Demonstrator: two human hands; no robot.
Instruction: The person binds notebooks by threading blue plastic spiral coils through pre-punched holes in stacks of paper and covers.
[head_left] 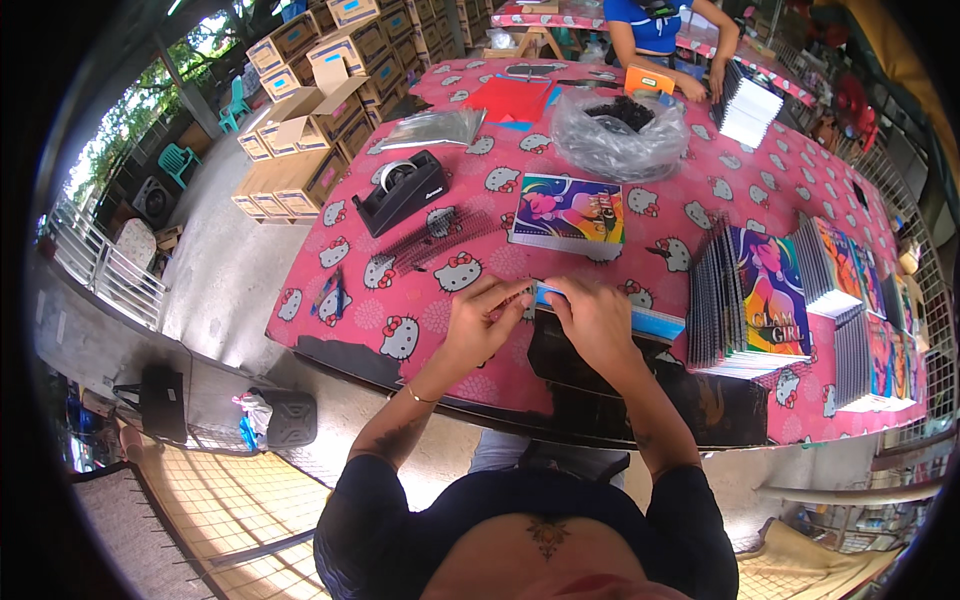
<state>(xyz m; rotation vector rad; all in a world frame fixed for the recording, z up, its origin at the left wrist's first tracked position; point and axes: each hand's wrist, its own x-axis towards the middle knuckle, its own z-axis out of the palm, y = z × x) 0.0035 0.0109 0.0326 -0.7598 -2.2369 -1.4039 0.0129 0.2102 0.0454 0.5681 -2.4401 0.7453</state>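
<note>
My right hand [598, 318] grips a notebook [657, 324] that I see nearly edge-on, with a blue strip along its upper edge. Beside its left end, my left hand [485, 318] has thumb and fingers pinched together. What lies in that pinch is too small to tell. Beyond my hands, a colourful notebook [568, 212] lies flat on the table. To its left are several black spiral binding coils [437, 238]. Right of my right hand, a stack of spiral-bound notebooks [750, 295] has the same kind of cover.
Left of the coils stands a black tape dispenser [402, 193]; pens [328, 295] lie nearer. A plastic bag [620, 140] holds black pieces. More notebooks [868, 345] stand at the right. A co-worker [660, 40] handles notebooks [748, 108] across the pink-covered table [440, 385]. Cartons [310, 180] are stacked far left.
</note>
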